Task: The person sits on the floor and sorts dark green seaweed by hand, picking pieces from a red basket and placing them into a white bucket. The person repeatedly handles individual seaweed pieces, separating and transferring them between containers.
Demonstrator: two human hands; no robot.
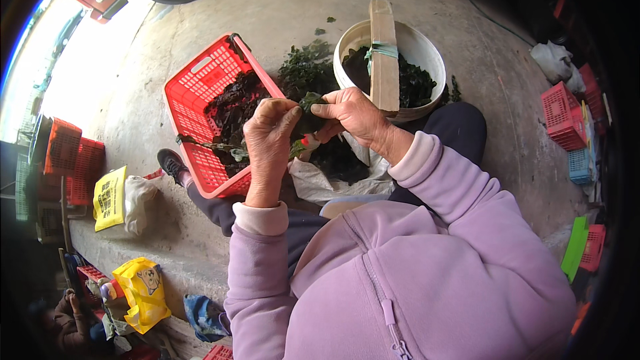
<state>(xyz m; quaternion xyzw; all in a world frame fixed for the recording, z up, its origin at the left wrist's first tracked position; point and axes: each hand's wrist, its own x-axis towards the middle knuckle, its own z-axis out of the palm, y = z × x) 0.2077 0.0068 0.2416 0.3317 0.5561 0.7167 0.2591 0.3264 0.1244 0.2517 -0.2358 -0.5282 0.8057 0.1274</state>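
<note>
Purple jacket [427, 280] nearest, both hands [268, 127] pinch one leaf [309, 108] beside the part-filled basket [193, 87]; loose leaves [303, 72] right of it apparently remain unprocessed.

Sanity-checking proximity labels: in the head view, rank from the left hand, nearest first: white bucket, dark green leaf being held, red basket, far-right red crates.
From the left hand:
1. Dark green leaf: at its fingertips
2. Red basket: close by, mostly on its left
3. White bucket: ahead and right
4. Red crates: far right

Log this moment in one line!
left hand: pinching green leaf; right hand: pinching same leaf; red basket: dark leaves inside; white bucket: board on top
</note>
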